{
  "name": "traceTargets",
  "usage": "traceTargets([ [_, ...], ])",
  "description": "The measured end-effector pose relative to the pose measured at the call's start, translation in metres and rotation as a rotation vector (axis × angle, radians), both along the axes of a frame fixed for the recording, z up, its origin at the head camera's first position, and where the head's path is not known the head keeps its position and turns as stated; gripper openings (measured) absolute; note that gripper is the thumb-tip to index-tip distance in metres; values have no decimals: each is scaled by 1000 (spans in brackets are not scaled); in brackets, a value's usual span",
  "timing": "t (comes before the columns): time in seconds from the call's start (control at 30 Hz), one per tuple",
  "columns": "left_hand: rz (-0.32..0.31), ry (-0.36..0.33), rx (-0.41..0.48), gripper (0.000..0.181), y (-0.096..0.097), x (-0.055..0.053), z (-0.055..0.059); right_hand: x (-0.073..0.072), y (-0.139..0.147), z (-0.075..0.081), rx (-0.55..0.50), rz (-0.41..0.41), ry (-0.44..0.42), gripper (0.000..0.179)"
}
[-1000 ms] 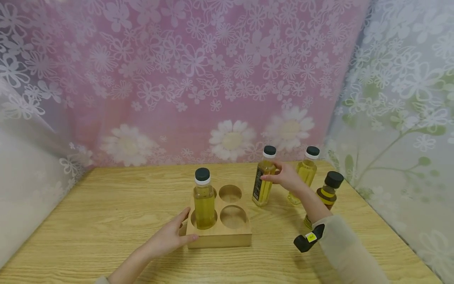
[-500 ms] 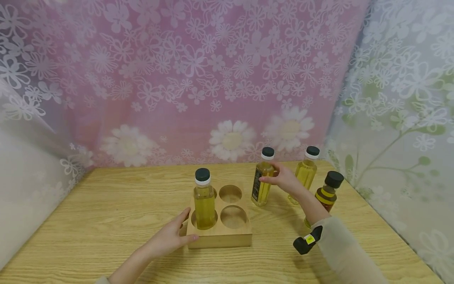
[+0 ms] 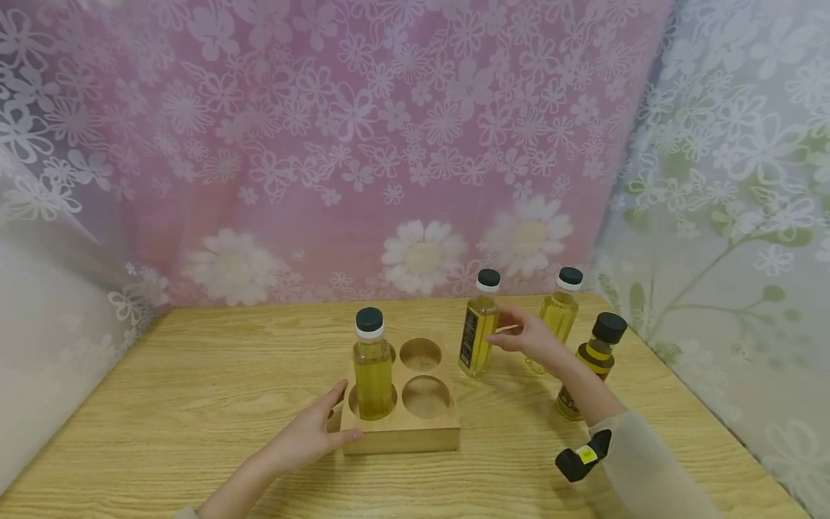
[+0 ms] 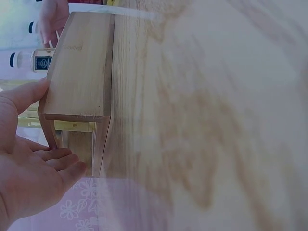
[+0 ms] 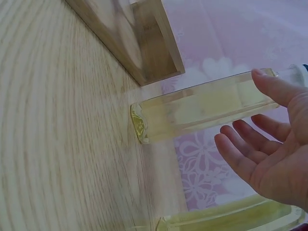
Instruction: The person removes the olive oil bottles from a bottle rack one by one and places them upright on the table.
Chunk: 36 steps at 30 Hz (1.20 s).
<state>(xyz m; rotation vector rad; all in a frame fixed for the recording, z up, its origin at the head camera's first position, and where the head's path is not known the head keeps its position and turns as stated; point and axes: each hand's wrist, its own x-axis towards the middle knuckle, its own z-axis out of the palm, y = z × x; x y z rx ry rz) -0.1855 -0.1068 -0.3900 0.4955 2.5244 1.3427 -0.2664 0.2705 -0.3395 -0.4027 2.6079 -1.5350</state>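
My left hand [image 3: 308, 435] rests at the left side of a wooden bottle holder [image 3: 421, 440], thumb on its front edge. In the left wrist view the relaxed fingers [image 4: 60, 161] lie at the holder's open side. A bottle of yellow oil [image 3: 374, 382] with a dark cap stands in the front left hole. Right of the holder, a second oil bottle [image 3: 478, 342] with a black label stands upright on the table. Beside its right side is my right hand [image 3: 528, 339], thumb and fingers spread apart. In the right wrist view the thumb [image 5: 276, 89] overlaps this bottle, other fingertips below it.
Behind my right hand stands another oil bottle [image 3: 559, 313]. A darker bottle with a black cap and yellow bands [image 3: 596, 357] stands near my right forearm. The wooden table [image 3: 194, 382] meets a pink flowered curtain [image 3: 363, 158] at the back.
My right hand has let go of the second oil bottle and drawn slightly to the right. That bottle has shifted a little left and settled. The left hand and holder have stayed put.
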Motion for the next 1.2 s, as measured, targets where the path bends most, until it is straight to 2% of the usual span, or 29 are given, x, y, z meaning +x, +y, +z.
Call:
traceTargets([
  [0.23,-8,13,-4,93,0,0,2,17,6,3,124,-81,63,50],
  [0.43,-4,24,-9,93,0,0,4,28,0,12,119,-81,96,53],
  [0.63,-3,20,-10,93,0,0,2,33,-21,20,97,20,109,55],
  [0.9,-7,8,1,93,0,1,2,34,-54,32,130,138,143,55],
  [1.2,1,13,-3,92,0,1,2,35,-95,39,69,305,102,60],
])
